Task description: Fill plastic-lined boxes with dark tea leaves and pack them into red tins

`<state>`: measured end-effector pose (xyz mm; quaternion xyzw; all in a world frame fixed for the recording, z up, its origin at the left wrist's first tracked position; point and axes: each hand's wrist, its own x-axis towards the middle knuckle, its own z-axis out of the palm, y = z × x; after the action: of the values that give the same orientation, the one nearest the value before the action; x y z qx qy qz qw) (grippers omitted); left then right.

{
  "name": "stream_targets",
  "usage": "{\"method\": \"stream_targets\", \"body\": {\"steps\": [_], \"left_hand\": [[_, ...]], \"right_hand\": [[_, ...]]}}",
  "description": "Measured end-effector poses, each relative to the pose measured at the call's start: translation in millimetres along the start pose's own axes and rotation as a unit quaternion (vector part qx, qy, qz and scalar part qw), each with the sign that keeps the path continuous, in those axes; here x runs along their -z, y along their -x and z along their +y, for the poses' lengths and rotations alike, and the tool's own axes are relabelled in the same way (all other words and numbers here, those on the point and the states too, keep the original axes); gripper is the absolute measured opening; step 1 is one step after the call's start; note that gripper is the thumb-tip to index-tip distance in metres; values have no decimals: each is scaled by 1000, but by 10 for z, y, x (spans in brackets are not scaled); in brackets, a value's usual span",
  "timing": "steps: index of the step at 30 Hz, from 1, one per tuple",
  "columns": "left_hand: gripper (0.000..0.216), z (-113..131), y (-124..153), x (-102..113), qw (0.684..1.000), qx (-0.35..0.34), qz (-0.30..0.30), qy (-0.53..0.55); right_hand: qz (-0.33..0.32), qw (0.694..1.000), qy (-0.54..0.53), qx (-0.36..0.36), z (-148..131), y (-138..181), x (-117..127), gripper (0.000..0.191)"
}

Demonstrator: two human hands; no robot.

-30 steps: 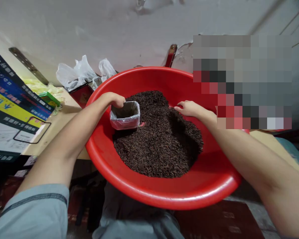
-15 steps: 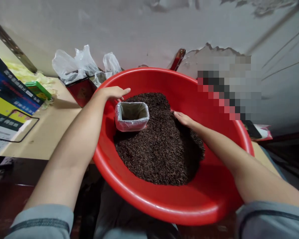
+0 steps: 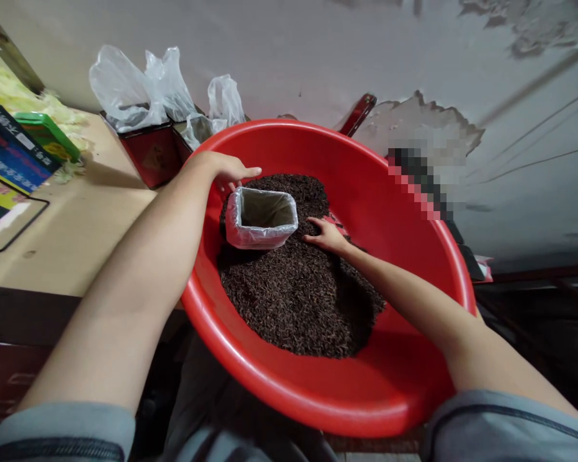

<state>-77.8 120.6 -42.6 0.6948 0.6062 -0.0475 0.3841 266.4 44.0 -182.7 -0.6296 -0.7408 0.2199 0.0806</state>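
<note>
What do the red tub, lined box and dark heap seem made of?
Red tub: probably plastic, smooth and glossy, with light glinting along its rounded rim.
Lined box: crinkled, shiny plastic film folded over the rim; the walls beneath could be metal or card.
Dark heap: probably plant matter, perhaps tea; loose, thin, matte pieces.

printed carton cut off at left, sleeves cropped below, pixelated patch hiding part of red basin

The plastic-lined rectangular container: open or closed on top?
Open: the plastic-lined rectangular container has no lid on; its inner walls show inside the rim.
</note>
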Motion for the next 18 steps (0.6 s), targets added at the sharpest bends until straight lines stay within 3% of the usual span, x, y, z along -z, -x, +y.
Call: {"method": "stream_targets", "body": {"steps": [4, 7, 11, 13, 18], "left_hand": [[76, 16, 58, -9, 1000, 3, -12, 14], [71, 28, 56, 5, 1000, -22, 12, -3], [64, 87, 40, 17, 986, -141, 75, -52], [59, 127, 42, 8, 975, -201, 70, -59], [48, 144, 28, -13, 966, -253, 14, -53]], "right_hand": [[44, 999, 10, 4, -35, -5, 11, 55], [62, 998, 16, -3, -82, 7, 43, 50], [89, 996, -25, -5, -207, -4, 187, 49], [113, 991, -78, 4, -329, -12, 315, 48], [216, 948, -175, 158, -871, -4, 649, 38]]}}
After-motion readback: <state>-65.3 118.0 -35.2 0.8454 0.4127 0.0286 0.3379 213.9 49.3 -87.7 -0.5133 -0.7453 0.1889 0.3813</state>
